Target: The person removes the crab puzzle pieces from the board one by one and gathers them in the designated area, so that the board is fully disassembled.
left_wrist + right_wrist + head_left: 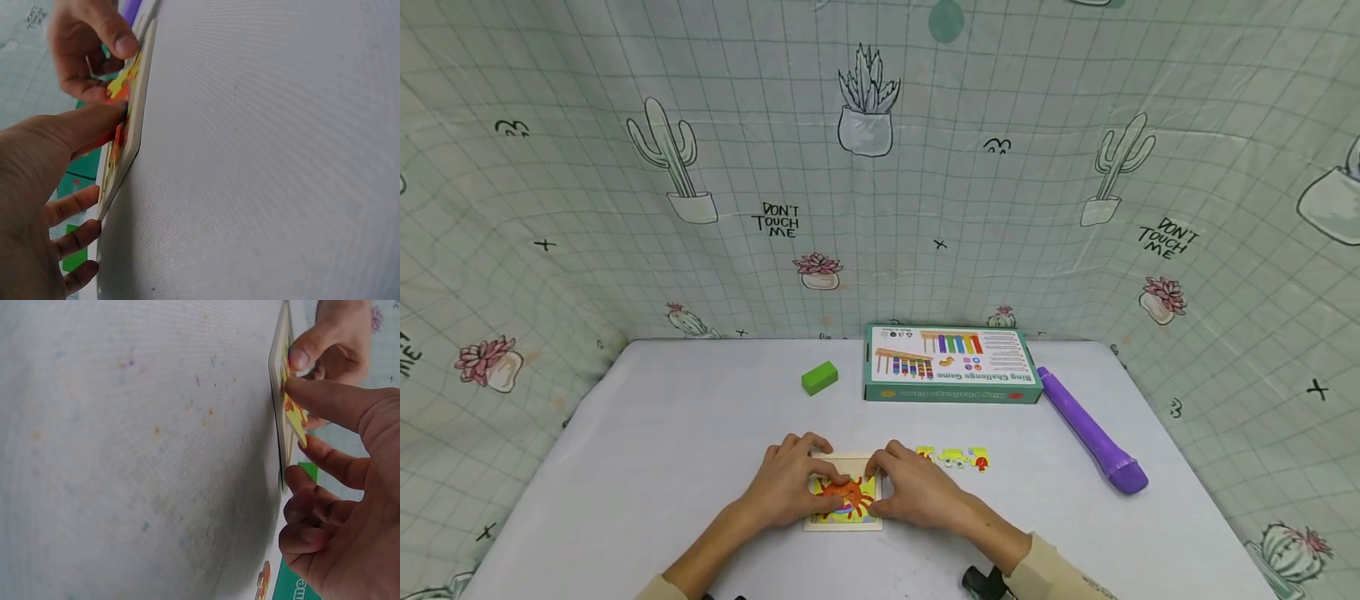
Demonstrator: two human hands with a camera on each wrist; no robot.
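Note:
A shallow wooden puzzle frame (844, 527), with yellow pieces and an orange crab picture (854, 495), lies flat between the hands. At its left, my left hand (790, 485) has thumb and index finger on the orange part; its other fingers spread by the frame's edge in the left wrist view. From the right, my right hand (922, 492) pinches a yellow piece (296, 420) between thumb and index finger, one corner tilted above the frame. The hands partly hide the pieces. Several loose yellow pieces (953, 457) lie just beyond the right hand.
A green block (819, 378) lies behind the hands. Right of it is a green and white game box (952, 367), with a purple microphone-shaped object (1093, 431) slanting along the right side. A black object (985, 582) shows beside the right sleeve.

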